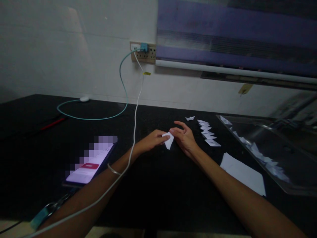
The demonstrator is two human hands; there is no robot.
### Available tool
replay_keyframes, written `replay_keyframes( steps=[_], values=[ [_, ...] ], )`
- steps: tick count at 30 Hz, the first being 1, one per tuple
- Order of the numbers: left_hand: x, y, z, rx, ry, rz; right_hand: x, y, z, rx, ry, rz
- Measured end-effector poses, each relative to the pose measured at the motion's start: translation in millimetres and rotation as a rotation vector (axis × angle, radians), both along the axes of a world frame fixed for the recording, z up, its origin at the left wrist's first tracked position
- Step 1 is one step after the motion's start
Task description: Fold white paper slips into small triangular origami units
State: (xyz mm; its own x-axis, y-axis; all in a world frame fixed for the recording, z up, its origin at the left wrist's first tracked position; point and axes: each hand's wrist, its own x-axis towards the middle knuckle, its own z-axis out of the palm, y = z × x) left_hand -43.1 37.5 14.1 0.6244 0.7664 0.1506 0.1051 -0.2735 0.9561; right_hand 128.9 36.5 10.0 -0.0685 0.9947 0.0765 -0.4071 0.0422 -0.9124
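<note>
A small piece of folded white paper (169,142), narrowing to a point at the bottom, is held over the black countertop between both hands. My left hand (156,137) pinches its left side, with the thumb lying across the front. At the upper right edge, my right hand (182,136) grips it with the thumb, while the index finger sticks out above. Just right of that hand stands a row of several folded paper boats (208,134). One more paper boat (190,118) sits apart, farther back.
A stack of white paper (244,175) lies under my right forearm's side. At right is a metal sink (277,138) with more folded papers along its edge. A lit phone (91,165) stands left. A white cable (135,129) crosses my left forearm; a teal cable (94,119) lies behind.
</note>
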Motion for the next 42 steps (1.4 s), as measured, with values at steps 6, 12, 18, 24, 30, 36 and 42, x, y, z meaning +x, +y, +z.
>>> replay_keyframes(
  steps=[6,12,18,24,30,36,42],
  values=[
    [-5,3,-3.8,0.101,0.173,0.007,-1,0,-3.3,0.035,-0.066,0.005],
    [1,6,-6.5,0.136,0.121,0.127,4,7,-9.4,0.140,-0.250,-0.181],
    [4,8,-11.8,0.067,0.068,0.277,4,9,-12.3,0.331,-0.491,-0.180],
    [1,13,-14.1,0.250,0.177,0.204,5,2,-8.9,0.484,-0.618,-0.212],
    [2,13,-12.4,0.293,0.153,0.297,1,-5,-7.6,0.646,-0.814,-0.286],
    [3,13,-13.8,0.306,0.111,0.313,-6,-13,-9.5,0.688,-0.965,-0.273],
    [0,17,-16.8,0.309,0.164,0.327,-10,-19,-15.7,0.764,-1.131,-0.176]
  ],
)
